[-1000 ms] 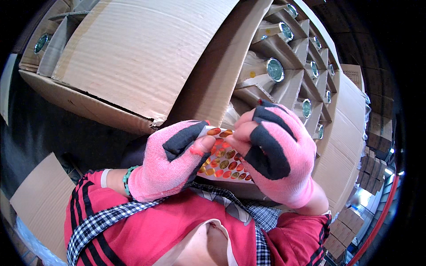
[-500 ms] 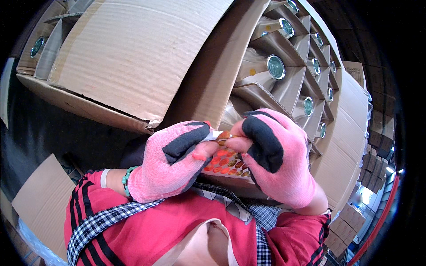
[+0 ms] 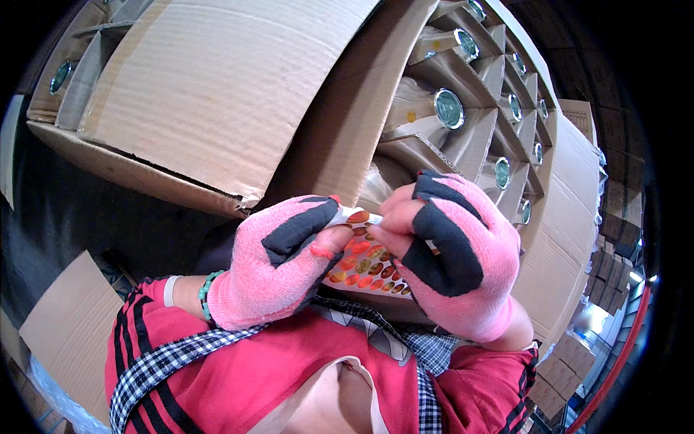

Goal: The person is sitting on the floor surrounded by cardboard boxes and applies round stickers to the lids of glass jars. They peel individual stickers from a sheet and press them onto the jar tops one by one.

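My left hand (image 3: 278,264), in a pink knitted glove with dark palm and finger patches, pinches the upper left edge of a sheet of stickers (image 3: 372,269). The sheet is white, with rows of small oval stickers in shiny orange, red and gold. Beside its upper right corner, my right hand (image 3: 463,260) wears a matching glove with bare fingertips showing. Its thumb and fingers are curled close together; whatever may be between them is too small to make out. Behind the hands, glass vessels with round silvery rims (image 3: 449,109) lie in a divided carton (image 3: 481,137).
A large cardboard flap (image 3: 217,87) spans the upper left, with another divided compartment and a rim beyond it. A loose cardboard piece (image 3: 69,340) is at the lower left. Stacked cartons (image 3: 564,365) and a red rail (image 3: 614,362) show on the right.
My right hand has drawn back to the right from the sheet's top edge, its fingertips now apart from my left hand's. More of the stickers shows. My left hand has barely moved.
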Demonstrator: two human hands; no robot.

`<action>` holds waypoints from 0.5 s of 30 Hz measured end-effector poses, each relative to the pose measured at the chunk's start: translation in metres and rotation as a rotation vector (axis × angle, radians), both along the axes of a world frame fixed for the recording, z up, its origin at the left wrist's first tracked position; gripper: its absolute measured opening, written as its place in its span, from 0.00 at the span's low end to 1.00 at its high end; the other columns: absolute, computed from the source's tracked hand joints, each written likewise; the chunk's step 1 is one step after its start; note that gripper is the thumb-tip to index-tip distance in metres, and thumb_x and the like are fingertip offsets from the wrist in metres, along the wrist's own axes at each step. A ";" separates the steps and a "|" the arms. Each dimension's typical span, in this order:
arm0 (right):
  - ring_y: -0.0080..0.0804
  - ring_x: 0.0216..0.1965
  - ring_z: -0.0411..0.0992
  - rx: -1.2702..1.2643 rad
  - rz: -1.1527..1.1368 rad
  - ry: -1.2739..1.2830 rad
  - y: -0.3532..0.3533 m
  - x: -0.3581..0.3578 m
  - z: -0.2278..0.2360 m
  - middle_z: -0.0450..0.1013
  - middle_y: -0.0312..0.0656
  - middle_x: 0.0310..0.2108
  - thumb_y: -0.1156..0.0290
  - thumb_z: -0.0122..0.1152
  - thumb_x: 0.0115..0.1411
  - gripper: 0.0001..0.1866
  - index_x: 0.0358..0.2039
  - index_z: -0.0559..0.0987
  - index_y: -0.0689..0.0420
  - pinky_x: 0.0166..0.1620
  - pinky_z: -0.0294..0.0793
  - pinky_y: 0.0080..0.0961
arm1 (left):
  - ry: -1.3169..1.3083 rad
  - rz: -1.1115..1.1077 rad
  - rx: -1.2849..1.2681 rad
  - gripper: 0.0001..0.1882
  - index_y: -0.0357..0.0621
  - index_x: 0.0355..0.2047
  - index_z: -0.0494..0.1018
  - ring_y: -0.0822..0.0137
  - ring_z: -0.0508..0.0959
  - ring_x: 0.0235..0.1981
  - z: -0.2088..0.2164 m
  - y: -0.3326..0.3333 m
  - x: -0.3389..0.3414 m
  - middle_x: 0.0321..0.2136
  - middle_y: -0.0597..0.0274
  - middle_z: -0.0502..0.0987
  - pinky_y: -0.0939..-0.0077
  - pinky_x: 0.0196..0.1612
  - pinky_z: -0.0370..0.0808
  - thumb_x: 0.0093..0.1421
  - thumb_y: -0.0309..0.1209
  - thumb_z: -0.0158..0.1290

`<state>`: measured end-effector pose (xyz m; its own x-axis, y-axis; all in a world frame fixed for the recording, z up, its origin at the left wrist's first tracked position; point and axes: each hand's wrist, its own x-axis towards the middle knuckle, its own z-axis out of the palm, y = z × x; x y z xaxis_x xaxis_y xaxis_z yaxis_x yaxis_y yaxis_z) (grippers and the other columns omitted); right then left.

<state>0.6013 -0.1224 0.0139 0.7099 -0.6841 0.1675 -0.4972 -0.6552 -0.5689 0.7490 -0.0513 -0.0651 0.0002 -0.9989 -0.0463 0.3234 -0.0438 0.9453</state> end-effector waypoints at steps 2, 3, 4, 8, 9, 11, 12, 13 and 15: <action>0.35 0.27 0.69 0.040 -0.005 0.017 0.002 -0.001 0.000 0.69 0.42 0.24 0.82 0.61 0.36 0.10 0.20 0.72 0.58 0.30 0.68 0.25 | -0.024 -0.004 -0.010 0.10 0.31 0.31 0.70 0.72 0.70 0.27 -0.001 0.000 0.000 0.25 0.57 0.71 0.81 0.31 0.67 0.52 0.27 0.51; 0.35 0.28 0.69 0.072 -0.005 0.020 0.002 -0.003 0.001 0.69 0.43 0.25 0.83 0.61 0.35 0.10 0.20 0.71 0.58 0.31 0.67 0.25 | -0.037 -0.003 -0.024 0.09 0.31 0.31 0.70 0.72 0.70 0.27 -0.001 -0.001 0.000 0.25 0.57 0.71 0.81 0.31 0.66 0.52 0.26 0.50; 0.35 0.30 0.69 0.127 0.005 0.013 0.001 -0.005 0.004 0.70 0.44 0.26 0.83 0.61 0.35 0.10 0.19 0.71 0.57 0.32 0.67 0.25 | -0.051 -0.004 -0.039 0.09 0.31 0.30 0.70 0.72 0.70 0.27 0.000 -0.002 0.000 0.25 0.57 0.71 0.82 0.31 0.66 0.51 0.26 0.50; 0.32 0.37 0.67 -0.054 0.044 -0.183 -0.046 -0.042 0.019 0.69 0.42 0.32 0.79 0.58 0.41 0.06 0.21 0.71 0.58 0.40 0.65 0.25 | 0.064 0.102 0.116 0.07 0.30 0.29 0.70 0.70 0.71 0.27 0.009 0.005 -0.004 0.25 0.58 0.71 0.82 0.33 0.67 0.51 0.23 0.48; 0.29 0.39 0.66 -0.036 -0.082 -0.260 -0.074 -0.067 0.022 0.68 0.43 0.36 0.76 0.57 0.44 0.04 0.23 0.72 0.59 0.43 0.62 0.23 | -0.038 0.055 -0.139 0.06 0.31 0.28 0.70 0.67 0.72 0.26 0.002 0.003 0.000 0.25 0.56 0.72 0.80 0.32 0.68 0.51 0.23 0.47; 0.24 0.43 0.64 0.001 -0.347 -0.440 -0.124 -0.122 0.031 0.65 0.43 0.44 0.71 0.53 0.52 0.07 0.28 0.73 0.62 0.48 0.58 0.18 | -0.209 -0.147 -0.304 0.05 0.33 0.28 0.70 0.61 0.74 0.26 0.012 -0.005 0.006 0.25 0.53 0.73 0.76 0.31 0.70 0.50 0.23 0.47; 0.21 0.39 0.65 0.001 -0.488 -0.453 -0.157 -0.159 0.030 0.67 0.40 0.40 0.69 0.55 0.51 0.08 0.28 0.74 0.61 0.44 0.60 0.16 | -0.231 -0.185 -0.339 0.05 0.35 0.28 0.70 0.59 0.74 0.26 0.011 -0.006 0.004 0.26 0.52 0.73 0.74 0.31 0.71 0.49 0.22 0.48; 0.18 0.35 0.66 0.015 -0.613 -0.477 -0.188 -0.190 0.023 0.69 0.37 0.36 0.68 0.56 0.51 0.09 0.29 0.74 0.61 0.40 0.63 0.14 | -0.267 -0.207 -0.364 0.06 0.36 0.28 0.70 0.58 0.75 0.27 0.011 -0.004 0.002 0.26 0.51 0.73 0.72 0.31 0.72 0.48 0.21 0.48; 0.17 0.24 0.65 -0.094 -0.829 -0.335 -0.230 -0.250 0.013 0.70 0.31 0.21 0.65 0.62 0.46 0.09 0.25 0.77 0.57 0.32 0.64 0.13 | -0.295 -0.265 -0.356 0.09 0.37 0.29 0.70 0.58 0.75 0.27 0.011 -0.007 -0.002 0.27 0.51 0.73 0.72 0.32 0.72 0.44 0.18 0.47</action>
<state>0.3512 -0.3528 0.0267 -0.1018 -0.9280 0.3584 -0.6490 -0.2111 -0.7309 0.7470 -0.0582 -0.0536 -0.2924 -0.9204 0.2597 0.0634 0.2523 0.9656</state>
